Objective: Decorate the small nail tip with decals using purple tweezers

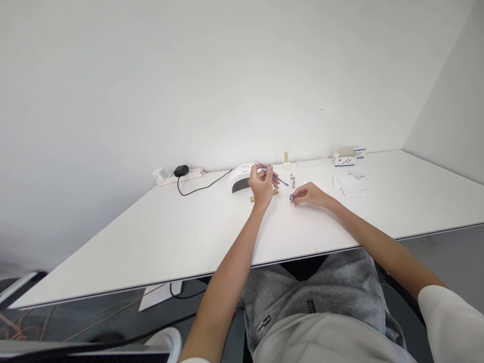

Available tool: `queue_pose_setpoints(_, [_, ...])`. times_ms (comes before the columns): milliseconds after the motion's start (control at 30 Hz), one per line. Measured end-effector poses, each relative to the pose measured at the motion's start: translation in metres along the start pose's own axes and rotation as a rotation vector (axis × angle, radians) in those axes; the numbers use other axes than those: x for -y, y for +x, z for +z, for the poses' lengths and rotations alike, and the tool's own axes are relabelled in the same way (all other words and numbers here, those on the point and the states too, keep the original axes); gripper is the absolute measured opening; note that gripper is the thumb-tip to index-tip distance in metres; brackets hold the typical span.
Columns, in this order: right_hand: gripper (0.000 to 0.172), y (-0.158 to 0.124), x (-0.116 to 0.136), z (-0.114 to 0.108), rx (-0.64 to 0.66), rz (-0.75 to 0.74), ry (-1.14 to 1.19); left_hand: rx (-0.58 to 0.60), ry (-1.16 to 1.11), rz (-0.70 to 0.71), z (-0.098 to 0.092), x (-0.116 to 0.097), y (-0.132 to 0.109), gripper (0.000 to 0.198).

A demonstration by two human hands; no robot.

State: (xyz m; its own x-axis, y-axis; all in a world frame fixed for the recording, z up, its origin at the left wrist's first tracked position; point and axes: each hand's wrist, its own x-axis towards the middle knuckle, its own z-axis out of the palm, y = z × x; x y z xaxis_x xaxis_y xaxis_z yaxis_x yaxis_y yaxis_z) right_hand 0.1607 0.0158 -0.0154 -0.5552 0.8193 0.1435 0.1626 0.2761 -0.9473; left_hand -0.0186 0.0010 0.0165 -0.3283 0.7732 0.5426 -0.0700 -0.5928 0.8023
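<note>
My left hand point(261, 185) is closed around a thin purple stick tool point(282, 181), pointed at its upper end and flattened at its lower end. The lower end points toward my right hand point(310, 194). Between the fingertips of that hand is a small bluish, shiny piece point(292, 198), just above or on the table; its kind is too small to make out. Behind my left wrist lies a gold-coloured item point(252, 199), partly hidden. Small silvery pieces point(293, 181) stand or lie beyond my right fingers.
A white nail lamp point(236, 179) stands behind my left hand, its cord running to a black adapter point(181, 171) on a power strip point(192, 174). A nail polish bottle point(286, 164) is near the wall. Papers point(351, 184) and small boxes point(345, 157) lie on the right.
</note>
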Motion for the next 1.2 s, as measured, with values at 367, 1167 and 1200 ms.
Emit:
queue_pose_setpoints(367, [0.025,-0.002,0.007,0.001,-0.023,-0.058,0.067,0.006,0.006,-0.007,0.0,0.0,0.0,0.035])
queue_pose_setpoints(1167, [0.027,-0.003,0.001,0.004,0.227,0.018,-0.175,-0.004,-0.007,-0.034,0.001,-0.003,-0.003,0.031])
queue_pose_setpoints(1200, [0.027,-0.002,0.002,0.004,0.231,0.017,-0.183,-0.003,-0.006,-0.037,0.001,-0.003,-0.003,0.031])
